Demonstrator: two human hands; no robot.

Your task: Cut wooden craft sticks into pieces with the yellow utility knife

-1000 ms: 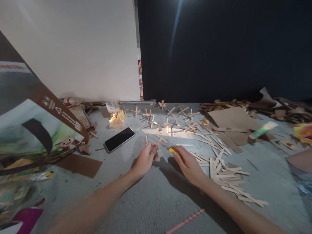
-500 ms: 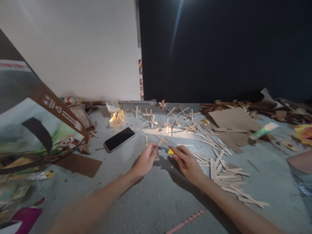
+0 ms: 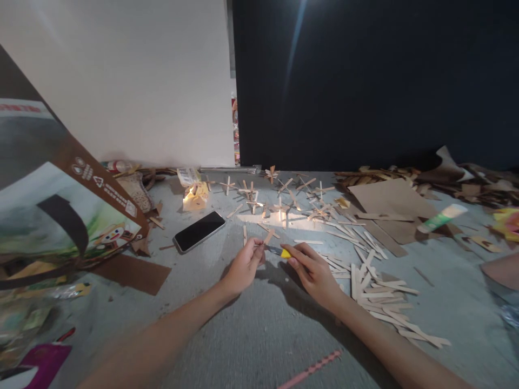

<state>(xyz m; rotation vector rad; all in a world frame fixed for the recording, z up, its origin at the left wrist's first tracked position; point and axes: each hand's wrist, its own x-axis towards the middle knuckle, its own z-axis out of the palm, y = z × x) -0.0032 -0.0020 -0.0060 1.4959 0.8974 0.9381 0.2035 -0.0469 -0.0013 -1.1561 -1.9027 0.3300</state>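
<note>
Between the fingers of my left hand (image 3: 242,269) is pinched a small wooden craft stick (image 3: 268,236), its far end pointing up and away. My right hand (image 3: 313,274) grips a yellow-handled craft knife (image 3: 286,253), its thumb and fingers closed round the handle. The knife's grey blade points left and lies close to the stick; whether it touches cannot be made out. Both hands are over the grey table. Beyond them stand and lie several crossed-stick pieces (image 3: 279,208), and loose sticks (image 3: 381,294) are heaped to the right of my right hand.
A black phone (image 3: 199,231) lies left of my hands. Cardboard sheets (image 3: 385,202) and a green-and-white glue stick (image 3: 441,218) are at the right. A printed paper bag (image 3: 73,216) stands at the left. A pink strip (image 3: 312,369) lies near the front. Another person's arm (image 3: 503,272) shows at the right edge.
Almost nothing differs. The blade shows a little more beside the stick, and the whole view has shifted slightly. Both hands keep their hold.
</note>
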